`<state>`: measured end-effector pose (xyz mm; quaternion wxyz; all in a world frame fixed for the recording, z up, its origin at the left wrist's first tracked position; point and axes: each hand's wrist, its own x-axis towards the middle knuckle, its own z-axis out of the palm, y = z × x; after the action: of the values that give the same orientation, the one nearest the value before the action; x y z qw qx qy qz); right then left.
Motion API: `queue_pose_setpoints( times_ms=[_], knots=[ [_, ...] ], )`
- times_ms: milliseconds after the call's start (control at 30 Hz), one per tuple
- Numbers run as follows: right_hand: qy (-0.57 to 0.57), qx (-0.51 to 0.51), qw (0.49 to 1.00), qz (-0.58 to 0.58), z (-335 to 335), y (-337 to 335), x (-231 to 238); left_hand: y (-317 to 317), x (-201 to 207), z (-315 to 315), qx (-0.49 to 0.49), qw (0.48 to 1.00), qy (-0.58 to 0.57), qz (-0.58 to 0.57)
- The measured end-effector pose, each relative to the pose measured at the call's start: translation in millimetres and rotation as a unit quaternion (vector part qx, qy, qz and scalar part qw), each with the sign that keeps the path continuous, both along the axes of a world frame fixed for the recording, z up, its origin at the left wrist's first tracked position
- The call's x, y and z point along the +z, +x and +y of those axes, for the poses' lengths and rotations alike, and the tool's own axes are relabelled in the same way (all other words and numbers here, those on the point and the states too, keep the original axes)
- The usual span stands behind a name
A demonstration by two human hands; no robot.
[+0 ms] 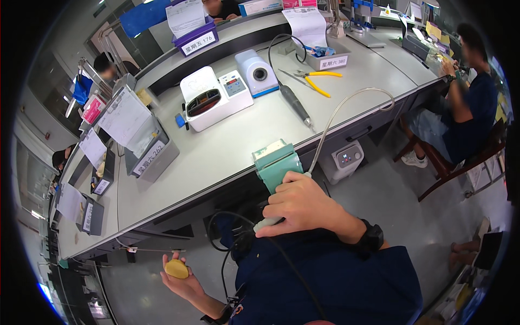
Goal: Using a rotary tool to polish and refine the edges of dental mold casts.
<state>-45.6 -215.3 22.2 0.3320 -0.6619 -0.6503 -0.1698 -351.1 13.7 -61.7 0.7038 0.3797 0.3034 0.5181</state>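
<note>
My left hand [183,281] is low at the left, below the bench edge, with its fingers around a small yellow rounded block [176,268]. In front of my body, my right hand [304,203] is closed round a pale handpiece [265,223], whose end sticks out below the fingers. A clear hose [326,135] loops from the bench down to this hand. Just beyond my right knuckles, a green holder [279,165] with a cream block on top stands out from the bench edge. Most of the handpiece is hidden by my fingers.
On the bench [216,149] are a white device with a dark window [208,103], a blue-and-white unit [257,73], a dark rotary handpiece [295,105] and yellow-handled pliers [319,81]. Grey bins [151,157] with papers stand left. A seated co-worker [471,103] is at the right.
</note>
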Motion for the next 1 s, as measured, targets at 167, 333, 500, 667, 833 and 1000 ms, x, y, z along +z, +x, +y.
queue_pose_setpoints(
  times_ms=[167, 333, 500, 667, 833, 1000],
  knots=[
    [-0.002, -0.001, 1.000, 0.001, 0, -1, 1, -3, -4, 0, 0.052, 0.993, 0.082, 0.061],
    [-0.004, -0.002, 1.000, -0.005, 2, 0, 1, -1, -14, 5, 0.081, 0.983, 0.117, 0.115],
    [-0.004, -0.002, 1.000, -0.008, 1, -1, 2, -6, -22, 7, 0.020, 0.974, 0.157, 0.159],
    [-0.005, -0.004, 1.000, -0.008, 2, -2, 2, -2, -8, 4, 0.045, 0.990, 0.096, 0.093],
    [-0.006, -0.011, 1.000, -0.010, 2, -3, 3, -14, -2, 4, 0.124, 0.983, 0.103, 0.083],
    [-0.005, -0.015, 1.000, -0.007, 2, -3, 3, -18, -3, 4, 0.102, 0.985, 0.101, 0.100]
  ],
)
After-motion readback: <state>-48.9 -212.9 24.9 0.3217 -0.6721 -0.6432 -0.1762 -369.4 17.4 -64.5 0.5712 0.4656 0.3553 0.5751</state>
